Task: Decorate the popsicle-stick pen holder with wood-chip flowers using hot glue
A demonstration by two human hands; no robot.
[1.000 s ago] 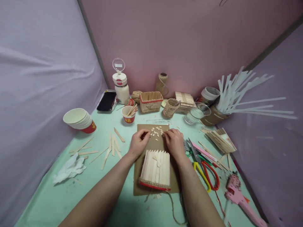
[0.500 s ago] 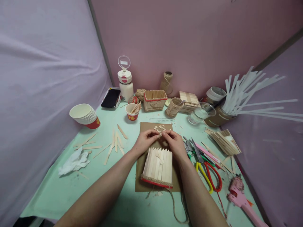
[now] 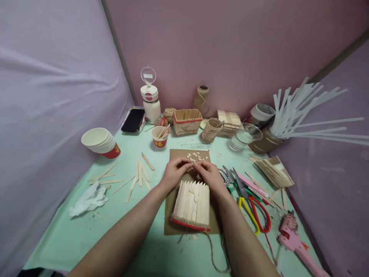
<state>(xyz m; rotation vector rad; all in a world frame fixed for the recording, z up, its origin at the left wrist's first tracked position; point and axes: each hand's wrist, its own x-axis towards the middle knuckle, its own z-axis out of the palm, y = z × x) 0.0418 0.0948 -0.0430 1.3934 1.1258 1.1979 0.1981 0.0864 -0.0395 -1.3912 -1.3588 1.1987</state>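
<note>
My left hand (image 3: 175,172) and my right hand (image 3: 209,175) meet over the brown cardboard (image 3: 172,221), fingertips pinched together. Between them is a tiny pale wood piece, mostly hidden by the fingers. Just beyond my fingers, small wood chips (image 3: 197,156) lie scattered on the cardboard. Closer to me, below my hands, rests a craft-stick piece (image 3: 190,209) with pointed stick ends at the top and a twine-and-red band at its bottom edge. A few small wood shapes (image 3: 195,194) lie on its face. A loose twine (image 3: 212,254) trails from its lower end.
Scissors (image 3: 245,196) and a pink glue gun (image 3: 294,238) lie at right. Loose craft sticks (image 3: 140,173), a crumpled tissue (image 3: 89,200) and stacked paper cups (image 3: 99,140) are at left. Behind stand a stick box (image 3: 187,125), a glass of water (image 3: 239,140) and a white bottle (image 3: 152,109).
The view has shifted slightly. My hands stay pinched together over the cardboard, with small finger movements that cover more of the wood piece. The craft-stick piece has stayed in place.
</note>
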